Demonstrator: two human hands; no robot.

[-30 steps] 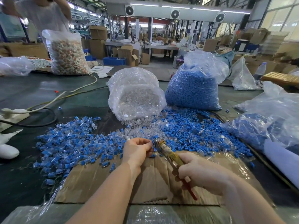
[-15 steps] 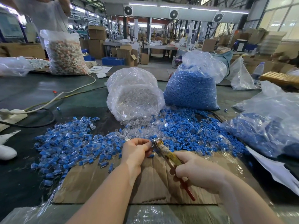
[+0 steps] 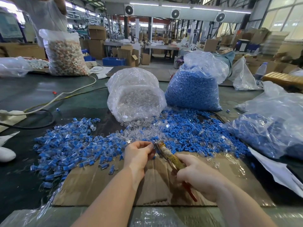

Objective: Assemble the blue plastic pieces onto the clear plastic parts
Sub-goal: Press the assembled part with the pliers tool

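Note:
My left hand (image 3: 138,152) has its fingers curled and pinches a small piece at the jaws of a pair of pliers (image 3: 170,157); the piece is too small to make out. My right hand (image 3: 199,176) grips the pliers' taped and red handles. Both hands hover over a cardboard sheet (image 3: 105,189). Loose blue pieces (image 3: 193,133) lie ahead on the right, loose clear parts (image 3: 139,131) spill ahead in the middle, and a pile of joined blue-and-clear parts (image 3: 68,146) spreads to the left.
A bag of clear parts (image 3: 136,95) and a bag of blue pieces (image 3: 195,89) stand behind the piles. Another bag of blue pieces (image 3: 270,130) lies at the right. Cables (image 3: 49,102) cross the table's left side. A person (image 3: 44,15) stands by a bag at far left.
The hands and the pliers have stayed in nearly the same place. The view has shifted slightly.

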